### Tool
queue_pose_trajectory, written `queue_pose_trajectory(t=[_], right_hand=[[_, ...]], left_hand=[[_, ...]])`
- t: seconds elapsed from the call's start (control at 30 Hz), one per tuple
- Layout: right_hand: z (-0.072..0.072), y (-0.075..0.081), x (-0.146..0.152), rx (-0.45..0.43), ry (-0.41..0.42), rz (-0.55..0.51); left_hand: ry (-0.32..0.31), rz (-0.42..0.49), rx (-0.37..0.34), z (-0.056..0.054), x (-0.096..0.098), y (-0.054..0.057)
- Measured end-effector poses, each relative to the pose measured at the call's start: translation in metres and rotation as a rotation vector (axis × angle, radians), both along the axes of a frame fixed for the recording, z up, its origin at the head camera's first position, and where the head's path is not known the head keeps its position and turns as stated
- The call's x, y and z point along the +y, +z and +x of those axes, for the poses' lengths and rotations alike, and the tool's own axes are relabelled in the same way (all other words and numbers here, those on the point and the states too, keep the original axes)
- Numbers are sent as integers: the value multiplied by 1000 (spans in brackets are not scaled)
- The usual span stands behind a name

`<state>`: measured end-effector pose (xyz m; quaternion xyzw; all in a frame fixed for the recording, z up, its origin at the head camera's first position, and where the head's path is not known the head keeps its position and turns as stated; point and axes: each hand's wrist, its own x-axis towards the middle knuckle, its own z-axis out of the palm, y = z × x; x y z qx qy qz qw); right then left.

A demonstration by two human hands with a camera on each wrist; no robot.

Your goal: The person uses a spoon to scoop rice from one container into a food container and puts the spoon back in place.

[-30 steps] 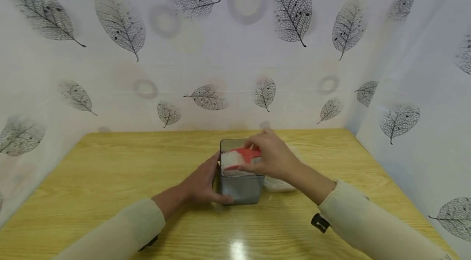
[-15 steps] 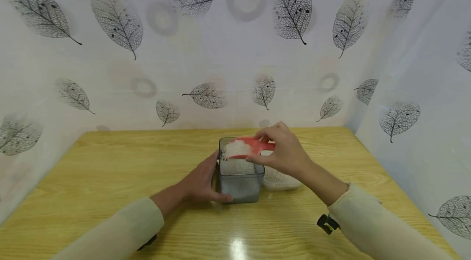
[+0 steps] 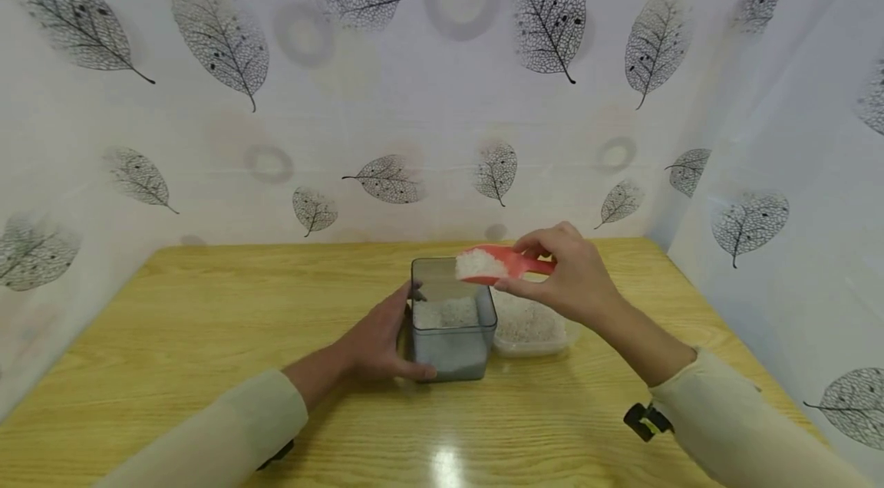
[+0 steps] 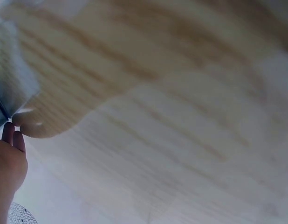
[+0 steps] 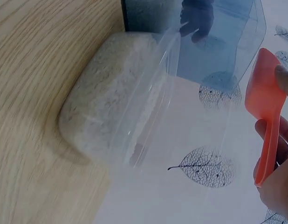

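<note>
My right hand (image 3: 573, 273) pinches the handle of a red scoop (image 3: 514, 262) heaped with white rice (image 3: 479, 264). The scoop is level, above the right rim of a tall grey see-through container (image 3: 452, 354) with rice lying in it. My left hand (image 3: 376, 338) holds that container from its left side, the thumb along the front. Right of it stands a low clear plastic tub (image 3: 532, 347) full of rice, partly below my right hand. The right wrist view shows the scoop (image 5: 265, 88) from its underside; in the left wrist view my left hand (image 4: 9, 163) touches the container's corner.
Both containers stand on a wood-grain table (image 3: 242, 319), side by side. Behind and at the sides hangs a pale curtain (image 3: 428, 112) printed with leaves.
My right hand has lifted the loaded scoop out of the grey container and carried it to the right, over the rim. The left hand and the container stay in place.
</note>
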<state>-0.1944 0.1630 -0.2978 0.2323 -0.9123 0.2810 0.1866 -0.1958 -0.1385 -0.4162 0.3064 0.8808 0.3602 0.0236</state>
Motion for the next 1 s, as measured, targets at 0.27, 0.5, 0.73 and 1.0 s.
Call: queue_pose_trajectory(t=[0.27,0.5,0.73,1.0], right_hand=[[2,-2,27,41,-39,15],[-3,-20,52,223,32,207],[-15,-33,68,735,216,568],[-16,-30,73,854,285,630]], left_hand=[[4,-2,7,0,1,1],[5,-1,7,0,0,2],[7,4,4,1,-1,3],[5,-9,5,1,0,3]])
